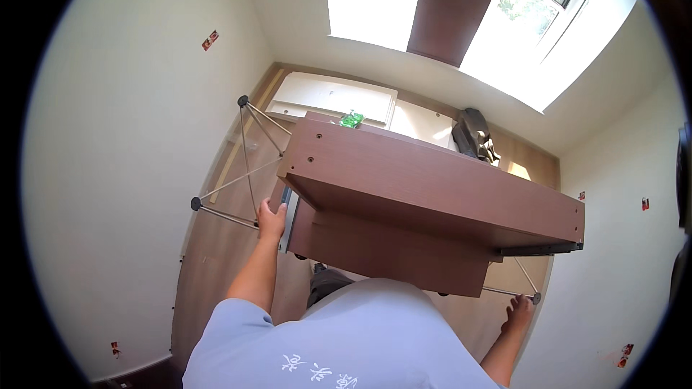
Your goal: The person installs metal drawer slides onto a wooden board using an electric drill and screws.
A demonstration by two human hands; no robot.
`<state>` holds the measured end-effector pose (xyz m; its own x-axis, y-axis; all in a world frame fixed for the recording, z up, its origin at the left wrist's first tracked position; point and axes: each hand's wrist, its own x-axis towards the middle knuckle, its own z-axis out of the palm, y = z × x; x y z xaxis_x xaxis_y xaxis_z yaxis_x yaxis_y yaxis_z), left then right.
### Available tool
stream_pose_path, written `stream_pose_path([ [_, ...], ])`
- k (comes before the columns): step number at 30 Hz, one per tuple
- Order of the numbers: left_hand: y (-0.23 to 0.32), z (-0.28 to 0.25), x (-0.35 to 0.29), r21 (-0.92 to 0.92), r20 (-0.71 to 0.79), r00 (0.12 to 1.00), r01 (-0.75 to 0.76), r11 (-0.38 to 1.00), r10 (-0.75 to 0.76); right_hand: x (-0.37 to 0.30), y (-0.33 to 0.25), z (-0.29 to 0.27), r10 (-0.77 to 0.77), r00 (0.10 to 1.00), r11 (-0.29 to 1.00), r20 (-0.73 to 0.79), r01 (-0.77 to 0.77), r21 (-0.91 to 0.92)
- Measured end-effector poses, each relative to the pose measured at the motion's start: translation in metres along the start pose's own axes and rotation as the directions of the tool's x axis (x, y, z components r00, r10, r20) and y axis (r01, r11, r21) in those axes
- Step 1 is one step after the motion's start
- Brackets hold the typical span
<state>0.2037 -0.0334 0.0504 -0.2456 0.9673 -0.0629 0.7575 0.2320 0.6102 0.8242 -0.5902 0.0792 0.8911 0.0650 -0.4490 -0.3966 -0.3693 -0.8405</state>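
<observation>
A large reddish-brown wooden furniture piece [425, 173], like an open cabinet or desk frame, spans the middle in front of me. My left hand [271, 222] is closed at its left side, around the edge of a brown side panel [280, 191] next to a pale strip with a dark metal runner. Part of those fingers is hidden. Low on the right, my right hand [517, 313] has its fingers partly bent and apart, close by the black foot [535, 298] of a thin metal frame. No held thing shows in it.
Silvery rods of a metal frame [245, 173] stick out at the left. Behind the furniture lie white panels [328, 94], a green crumpled wrapper [352, 119] and a dark bag [472, 133]. A brown board [455, 11] leans at the bright window. White walls stand on both sides.
</observation>
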Motion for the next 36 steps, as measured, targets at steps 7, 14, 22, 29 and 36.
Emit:
stream_pose_path([
  [7,0.002,-0.001,0.088,0.414,0.33,0.932,0.0,0.91,-0.15,-0.187,0.127,0.066,0.371,0.911,0.848,0.179,-0.255,-0.464],
  [14,-0.056,-0.025,0.172,0.145,0.449,0.887,0.043,0.988,-0.104,-0.317,0.173,0.149,0.337,0.866,0.595,0.369,0.108,-0.796],
  [22,-0.116,-0.155,0.225,-0.5,0.798,0.578,0.475,0.724,0.172,-0.412,0.112,0.303,0.113,0.831,0.638,0.545,0.36,-0.681],
  [29,-0.074,-0.3,0.235,-0.343,0.646,0.601,-0.322,0.882,0.471,-0.538,-0.126,0.463,-0.51,0.316,0.455,0.8,0.888,-0.06],
  [36,-0.004,-0.434,0.192,-0.109,0.82,0.335,-0.704,0.701,0.464,-0.643,-0.23,0.568,-0.395,-0.579,-0.19,0.713,0.811,0.553],
])
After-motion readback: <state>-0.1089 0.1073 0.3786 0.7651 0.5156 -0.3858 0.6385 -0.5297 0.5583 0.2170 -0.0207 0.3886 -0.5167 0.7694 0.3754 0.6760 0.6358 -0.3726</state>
